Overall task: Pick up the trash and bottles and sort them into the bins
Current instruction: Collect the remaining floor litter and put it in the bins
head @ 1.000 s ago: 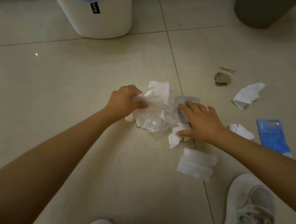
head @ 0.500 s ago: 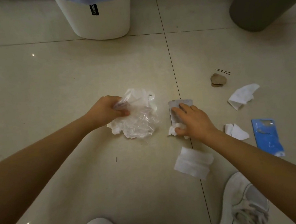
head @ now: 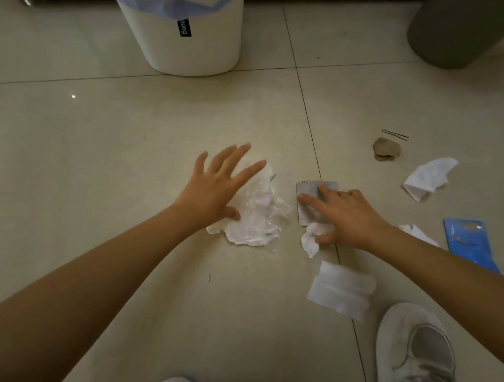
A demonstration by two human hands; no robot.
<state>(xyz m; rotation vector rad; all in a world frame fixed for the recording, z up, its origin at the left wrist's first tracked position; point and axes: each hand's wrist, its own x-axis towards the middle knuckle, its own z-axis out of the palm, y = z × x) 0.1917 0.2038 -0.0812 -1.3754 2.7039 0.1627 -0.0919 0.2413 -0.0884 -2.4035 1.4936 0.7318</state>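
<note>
Left hand (head: 216, 188): grip released, fingers spread flat over the crumpled clear plastic wrap (head: 257, 212) on the floor (head: 86, 164), thumb at its near edge, nothing held. Right hand (head: 343, 215): fingers straight, pressing on the small grey card (head: 309, 197), thumb side touching a wadded tissue (head: 310, 240); no closed grip on either as far as I can see. Both items sit on the floor, close to the tile seam. Outward from there: flat folded tissue (head: 341, 293) near the right shoe (head: 417, 351), another tissue scrap (head: 417, 232) beside the right forearm, blue packet (head: 469, 242) further right, bigger crumpled tissue (head: 429, 176), brown scrap (head: 386, 148), and a hairpin (head: 395, 135) just past it. No bottles in view. White bin (head: 193, 32) with blue liner straight ahead, grey bin (head: 462, 13) at upper right, both well apart from the litter; contents not visible. Judgement: early stage. Every visible piece is on the floor, nothing in hand. Left to do: gather plastic, card and tissues, then the right-side scatter, then sort between the bins.
</note>
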